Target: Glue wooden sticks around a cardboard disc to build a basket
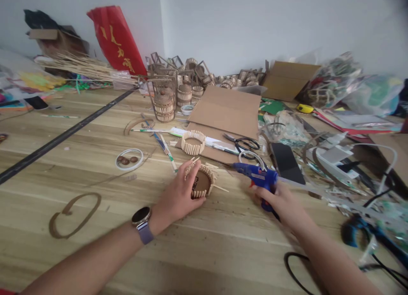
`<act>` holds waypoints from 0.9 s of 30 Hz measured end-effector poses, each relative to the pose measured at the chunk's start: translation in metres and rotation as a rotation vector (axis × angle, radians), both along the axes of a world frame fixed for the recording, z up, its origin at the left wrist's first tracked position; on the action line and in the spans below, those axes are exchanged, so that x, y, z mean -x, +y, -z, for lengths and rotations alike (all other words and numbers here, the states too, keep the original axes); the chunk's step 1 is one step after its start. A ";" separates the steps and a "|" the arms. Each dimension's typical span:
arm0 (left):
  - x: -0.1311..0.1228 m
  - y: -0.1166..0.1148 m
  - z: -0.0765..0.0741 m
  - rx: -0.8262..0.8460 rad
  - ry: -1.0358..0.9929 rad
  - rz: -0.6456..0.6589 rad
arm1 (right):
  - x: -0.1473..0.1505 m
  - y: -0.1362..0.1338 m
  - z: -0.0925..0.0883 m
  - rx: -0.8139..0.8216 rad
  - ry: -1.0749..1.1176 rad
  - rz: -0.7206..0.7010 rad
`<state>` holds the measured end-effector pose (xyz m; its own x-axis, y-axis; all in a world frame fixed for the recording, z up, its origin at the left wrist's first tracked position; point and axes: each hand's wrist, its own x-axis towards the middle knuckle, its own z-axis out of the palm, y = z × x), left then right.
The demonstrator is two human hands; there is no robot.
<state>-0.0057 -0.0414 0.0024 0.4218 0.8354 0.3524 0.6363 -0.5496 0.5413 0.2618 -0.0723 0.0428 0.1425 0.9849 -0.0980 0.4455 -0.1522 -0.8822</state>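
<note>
My left hand point(183, 186) curves around a small round basket point(207, 184) with a brown cardboard base and a wall of short wooden sticks. Its fingers grip the left side of that wall. In my right hand point(280, 197) is a blue hot glue gun point(258, 175), nozzle pointing left toward the basket but apart from it. Several loose sticks point(221, 188) lie against the basket's right side. Just behind it stands a finished-looking ring of upright sticks point(193, 143).
Scissors point(244, 143), a white tape roll point(251, 159) and a phone point(287, 161) lie beyond the glue gun. Cardboard sheets point(226, 110) lie farther back near small stick lanterns point(164, 106). A white ring with brown beads point(129, 159) is left; cables point(296, 261) run at right.
</note>
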 end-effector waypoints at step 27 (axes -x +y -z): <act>0.000 0.000 0.001 -0.036 0.001 0.009 | 0.022 -0.021 0.006 -0.218 -0.396 -0.520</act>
